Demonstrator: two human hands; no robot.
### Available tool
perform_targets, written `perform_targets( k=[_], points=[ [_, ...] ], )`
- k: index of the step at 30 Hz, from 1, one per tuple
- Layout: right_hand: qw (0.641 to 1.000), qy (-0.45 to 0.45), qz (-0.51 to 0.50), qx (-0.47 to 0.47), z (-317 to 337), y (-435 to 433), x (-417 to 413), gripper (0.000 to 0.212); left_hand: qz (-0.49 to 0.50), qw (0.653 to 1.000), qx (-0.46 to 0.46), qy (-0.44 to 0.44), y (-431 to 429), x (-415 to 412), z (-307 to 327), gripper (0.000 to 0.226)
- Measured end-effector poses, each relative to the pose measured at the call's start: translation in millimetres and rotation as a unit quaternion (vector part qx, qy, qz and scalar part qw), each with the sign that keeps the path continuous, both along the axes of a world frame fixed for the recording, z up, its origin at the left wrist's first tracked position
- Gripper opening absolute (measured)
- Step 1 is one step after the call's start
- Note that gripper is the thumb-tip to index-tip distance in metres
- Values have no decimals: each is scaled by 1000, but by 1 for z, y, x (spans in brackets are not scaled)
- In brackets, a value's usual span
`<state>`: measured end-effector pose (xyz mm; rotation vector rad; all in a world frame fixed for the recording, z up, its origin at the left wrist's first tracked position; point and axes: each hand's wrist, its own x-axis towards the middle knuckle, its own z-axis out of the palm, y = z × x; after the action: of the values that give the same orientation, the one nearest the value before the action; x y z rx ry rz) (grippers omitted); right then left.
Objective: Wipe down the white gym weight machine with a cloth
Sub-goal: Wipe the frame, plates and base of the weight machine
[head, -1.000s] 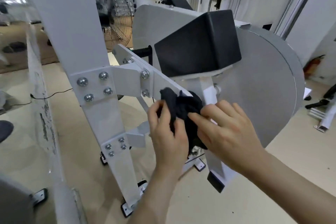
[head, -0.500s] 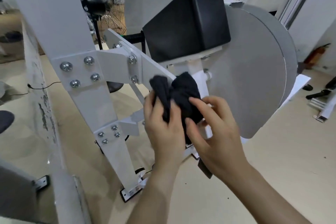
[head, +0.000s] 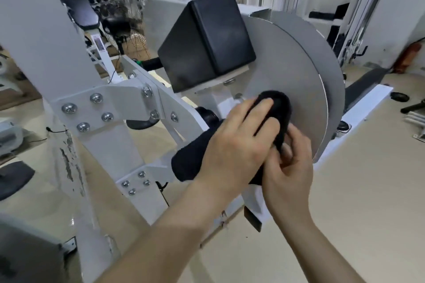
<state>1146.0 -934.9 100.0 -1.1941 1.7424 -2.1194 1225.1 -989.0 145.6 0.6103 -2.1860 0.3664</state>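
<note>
One cloth [head: 193, 163], one left hand [head: 234, 145], one right hand [head: 292, 174].
One disc [head: 287, 64] at two o'clock, one pad [head: 207, 48] at twelve, a cluster of four bolts [head: 96, 98] at nine.

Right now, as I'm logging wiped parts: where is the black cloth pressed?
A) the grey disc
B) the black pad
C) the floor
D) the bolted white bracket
A: the left hand and right hand hold the black cloth against the face of the grey disc, below the black pad.
</note>
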Motion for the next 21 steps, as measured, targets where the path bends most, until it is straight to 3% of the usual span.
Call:
perform_targets(
  k=[3,5,8,10,12,17,21],
  points=[
    [974,214,73,22,0,-26,7,55,183,978,-1,-98,-18,12,19,16],
    [951,276,129,44,-3,-46,9,56,200,969,17,-141,-23,27,18,31],
    [952,281,117,32,0,-73,5,57,141,974,31,-174,-20,45,14,44],
    [950,295,96,8,-5,-80,3,50,155,974,24,-160,-16,50,11,42],
    [950,302,80,18,-28,-71,0,49,173,963,-2,-208,-6,45,2,42],
    [925,343,10,165,-118,3,-6,80,57,938,-70,-333,19,33,-66,51],
    [914,334,16,231,-155,61,-19,73,-37,953,-66,-292,43,34,-131,36]
  ],
)
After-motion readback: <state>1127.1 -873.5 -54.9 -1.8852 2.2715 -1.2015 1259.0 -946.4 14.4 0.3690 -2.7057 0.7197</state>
